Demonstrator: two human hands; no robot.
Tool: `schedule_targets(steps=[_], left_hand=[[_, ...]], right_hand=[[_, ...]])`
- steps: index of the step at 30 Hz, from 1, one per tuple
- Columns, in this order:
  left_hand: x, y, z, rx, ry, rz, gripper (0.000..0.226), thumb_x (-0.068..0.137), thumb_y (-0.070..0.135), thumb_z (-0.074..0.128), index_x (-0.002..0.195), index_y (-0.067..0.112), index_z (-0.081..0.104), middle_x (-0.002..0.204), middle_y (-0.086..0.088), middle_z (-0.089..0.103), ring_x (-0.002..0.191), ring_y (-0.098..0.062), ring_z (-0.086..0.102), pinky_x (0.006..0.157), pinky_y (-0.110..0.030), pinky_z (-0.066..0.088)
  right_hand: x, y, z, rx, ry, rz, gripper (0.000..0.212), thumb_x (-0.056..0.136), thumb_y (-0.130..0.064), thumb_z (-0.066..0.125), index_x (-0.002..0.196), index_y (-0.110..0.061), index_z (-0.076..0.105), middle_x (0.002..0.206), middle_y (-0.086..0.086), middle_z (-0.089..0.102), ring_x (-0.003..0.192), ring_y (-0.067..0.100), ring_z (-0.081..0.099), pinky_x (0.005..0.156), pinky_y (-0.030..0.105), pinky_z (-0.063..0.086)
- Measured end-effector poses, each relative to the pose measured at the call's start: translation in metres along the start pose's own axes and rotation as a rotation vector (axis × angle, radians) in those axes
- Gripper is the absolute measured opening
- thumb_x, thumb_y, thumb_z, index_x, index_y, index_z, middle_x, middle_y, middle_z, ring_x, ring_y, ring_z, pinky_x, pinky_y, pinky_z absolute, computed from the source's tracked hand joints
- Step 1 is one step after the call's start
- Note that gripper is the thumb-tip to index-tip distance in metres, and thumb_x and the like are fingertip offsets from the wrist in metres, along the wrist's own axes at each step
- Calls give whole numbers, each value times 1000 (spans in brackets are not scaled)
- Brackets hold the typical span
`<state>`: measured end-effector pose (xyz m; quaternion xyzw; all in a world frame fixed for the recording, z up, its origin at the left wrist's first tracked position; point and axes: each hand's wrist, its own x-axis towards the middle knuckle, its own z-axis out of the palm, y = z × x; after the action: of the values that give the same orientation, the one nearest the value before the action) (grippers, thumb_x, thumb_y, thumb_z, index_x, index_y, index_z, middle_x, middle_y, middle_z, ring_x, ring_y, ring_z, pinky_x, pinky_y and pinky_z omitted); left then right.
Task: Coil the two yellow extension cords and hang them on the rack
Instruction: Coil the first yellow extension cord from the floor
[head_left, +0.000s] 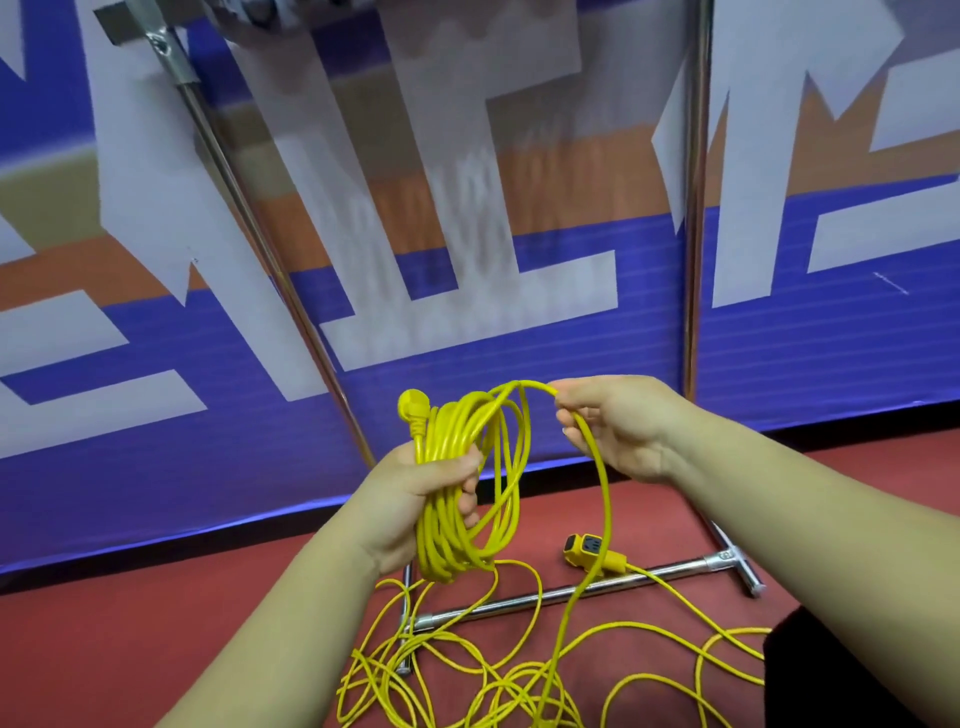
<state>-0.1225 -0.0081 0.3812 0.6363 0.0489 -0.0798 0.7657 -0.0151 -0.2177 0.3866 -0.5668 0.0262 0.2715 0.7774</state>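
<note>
My left hand (426, 499) grips a bundle of yellow cord loops (457, 467), with the yellow plug (413, 408) sticking up above the fist. To the right, my right hand (618, 426) pinches one strand of the same cord, which arcs over to the bundle and hangs down to the floor. A tangle of loose yellow cord (493, 670) lies on the red floor below. A yellow socket end (589, 551) rests on the floor by the rack's base bar (571, 590). The rack's metal uprights (693, 208) rise in front of the banner.
A blue, white and orange banner (467, 234) stands close behind the rack. A slanted left pole (249, 218) runs down to the base. A dark shape (831, 675) sits at the lower right on the red floor.
</note>
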Motion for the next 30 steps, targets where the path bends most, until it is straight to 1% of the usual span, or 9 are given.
schedule_targets(steps=[7, 12, 14, 17, 19, 21, 24, 27, 30], left_hand=[[7, -14, 13, 54, 54, -46, 23, 77, 15, 75, 94, 4, 64, 70, -10, 53, 54, -19, 51, 56, -33, 50], [12, -16, 22, -45, 144, -54, 30, 78, 12, 75, 104, -1, 66, 69, -10, 54, 52, -19, 52, 54, -32, 51], [14, -13, 24, -124, 155, -60, 29, 79, 14, 66, 105, -2, 65, 69, -10, 53, 51, -19, 51, 53, -31, 50], [16, -11, 26, -215, 153, -88, 29, 86, 18, 50, 103, -1, 65, 71, -9, 53, 53, -20, 51, 55, -31, 48], [16, -11, 27, -240, 177, -82, 33, 91, 22, 44, 103, -1, 65, 72, -9, 53, 54, -21, 51, 56, -32, 48], [17, -9, 29, -268, 213, -71, 35, 95, 26, 44, 101, 0, 66, 71, -9, 52, 55, -20, 50, 56, -31, 47], [19, -9, 30, -296, 267, -70, 36, 96, 37, 53, 97, 4, 66, 68, -8, 52, 53, -19, 52, 52, -30, 48], [21, -10, 31, -300, 334, -68, 33, 94, 38, 58, 93, 6, 66, 66, -6, 53, 50, -18, 54, 48, -28, 50], [20, -10, 34, -323, 363, -69, 30, 99, 34, 55, 89, 8, 66, 62, -5, 54, 47, -15, 54, 47, -27, 49]], right_hand=[[-3, 0, -1, -146, 12, -70, 10, 92, -2, 65, 97, -6, 73, 72, 6, 66, 67, 13, 61, 63, 25, 49], [-13, -1, 7, -234, -110, -129, 23, 89, 7, 60, 107, -2, 71, 70, 6, 70, 58, 10, 64, 67, 26, 53], [-18, 0, 11, -311, -146, -156, 31, 86, 9, 59, 110, -6, 71, 77, 7, 73, 65, 15, 66, 70, 28, 57], [-22, 5, 17, -436, -157, -193, 33, 87, 6, 60, 99, -21, 75, 77, 8, 69, 69, 19, 63, 66, 27, 55], [-24, 8, 21, -488, -171, -211, 35, 87, 2, 61, 105, -25, 74, 78, 9, 68, 70, 19, 62, 68, 30, 53], [-27, 9, 24, -493, -183, -222, 36, 89, 1, 63, 115, -22, 71, 78, 7, 69, 66, 16, 63, 64, 26, 52], [-33, 9, 30, -494, -199, -248, 30, 91, 1, 62, 103, -25, 72, 71, 2, 68, 59, 12, 60, 56, 21, 48], [-35, 12, 36, -528, -200, -275, 28, 93, 1, 60, 115, -13, 72, 67, -2, 67, 58, 8, 58, 58, 21, 48], [-39, 12, 41, -488, -253, -260, 26, 97, 5, 53, 112, -5, 70, 64, -3, 67, 50, 5, 56, 50, 17, 46]])
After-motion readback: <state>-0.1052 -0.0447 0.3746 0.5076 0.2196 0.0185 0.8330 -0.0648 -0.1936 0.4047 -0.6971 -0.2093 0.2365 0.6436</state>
